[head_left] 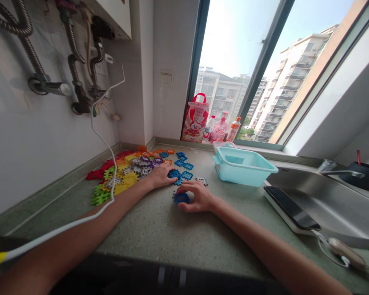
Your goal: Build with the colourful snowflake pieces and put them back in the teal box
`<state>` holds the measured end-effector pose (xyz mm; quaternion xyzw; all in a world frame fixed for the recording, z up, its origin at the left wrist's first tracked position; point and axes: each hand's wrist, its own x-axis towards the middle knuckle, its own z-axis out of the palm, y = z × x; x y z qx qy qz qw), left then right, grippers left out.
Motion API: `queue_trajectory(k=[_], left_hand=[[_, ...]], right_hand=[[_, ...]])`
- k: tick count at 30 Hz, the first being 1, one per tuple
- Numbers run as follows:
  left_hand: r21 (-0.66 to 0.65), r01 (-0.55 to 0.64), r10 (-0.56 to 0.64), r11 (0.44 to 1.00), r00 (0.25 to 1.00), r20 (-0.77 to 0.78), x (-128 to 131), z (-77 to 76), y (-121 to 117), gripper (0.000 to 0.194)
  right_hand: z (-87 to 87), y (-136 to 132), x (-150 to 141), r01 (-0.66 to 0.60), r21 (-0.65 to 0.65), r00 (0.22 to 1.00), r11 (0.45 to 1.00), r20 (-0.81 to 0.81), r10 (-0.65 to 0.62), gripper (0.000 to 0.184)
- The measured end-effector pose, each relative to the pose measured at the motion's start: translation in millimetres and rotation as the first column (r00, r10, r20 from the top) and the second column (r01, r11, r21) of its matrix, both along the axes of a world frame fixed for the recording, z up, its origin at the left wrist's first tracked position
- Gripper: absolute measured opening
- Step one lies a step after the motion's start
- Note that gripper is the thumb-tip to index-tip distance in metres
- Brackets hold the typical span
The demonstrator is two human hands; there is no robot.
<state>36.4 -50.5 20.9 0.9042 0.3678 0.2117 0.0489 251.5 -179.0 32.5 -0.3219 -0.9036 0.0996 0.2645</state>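
My right hand (199, 197) is curled around a dark blue interlocking plastic tile (181, 198) with notched edges, low over the counter, thumb on the near side and fingers on the far side. A little further back, my left hand (161, 176) has its fingers and thumb closed about another blue tile (174, 174) at the edge of the blue group. More blue tiles (187, 175) lie just right of it. A grey window-shaped tile (201, 180) rests behind my right hand.
Left of my left hand spreads a pile of yellow tiles (126, 182), green tiles (101, 196) and red tiles (95, 174). A turquoise basin (244, 177) stands right, beside the sink (335, 217) and a phone (292, 207). A white cable (107, 200) crosses over my left forearm.
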Motion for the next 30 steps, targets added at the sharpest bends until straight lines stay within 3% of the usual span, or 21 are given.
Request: queue_trajectory(k=[5, 8, 10, 13, 16, 23, 30], left_hand=[[0.06, -0.002, 0.003, 0.998, 1.0, -0.019, -5.0, 5.0, -2.2, 0.049], [0.075, 0.038, -0.041, 0.996, 0.998, 0.039, -9.8, 10.5, -2.5, 0.047], [0.057, 0.123, -0.127, 0.991, 0.988, 0.082, -12.5, 13.7, -2.6, 0.046], [0.002, 0.261, -0.261, 0.965, 0.963, 0.061, -14.3, 15.2, -3.1, 0.047], [-0.053, 0.297, -0.296, 0.953, 0.955, 0.024, -13.3, 13.6, -3.5, 0.048], [-0.096, 0.282, -0.278, 0.955, 0.959, 0.05, -11.8, 13.1, -2.8, 0.053], [-0.127, 0.224, -0.207, 0.966, 0.969, 0.133, -14.8, 12.8, -7.0, 0.065]], right_hand=[[0.4, 1.1, 7.8, -0.02, -0.064, 0.986, 0.998, -0.164, 0.01, 0.031], [-4.3, 13.3, 18.1, 0.188, -0.022, 0.911, 0.982, -0.371, -0.183, 0.033], [-9.3, 27.5, 26.1, 0.383, 0.03, 0.844, 0.923, -0.417, -0.337, 0.033], [-16.7, 50.1, 34.6, 0.559, 0.101, 0.787, 0.823, -0.378, -0.488, 0.033], [-22.8, 64.4, 35.1, 0.62, 0.142, 0.768, 0.772, -0.312, -0.559, 0.031], [-32.2, 66.7, 29.4, 0.564, 0.183, 0.822, 0.805, -0.032, -0.568, 0.022], [-26.6, 64.2, 33.1, 0.628, 0.134, 0.777, 0.767, -0.042, -0.628, 0.022]])
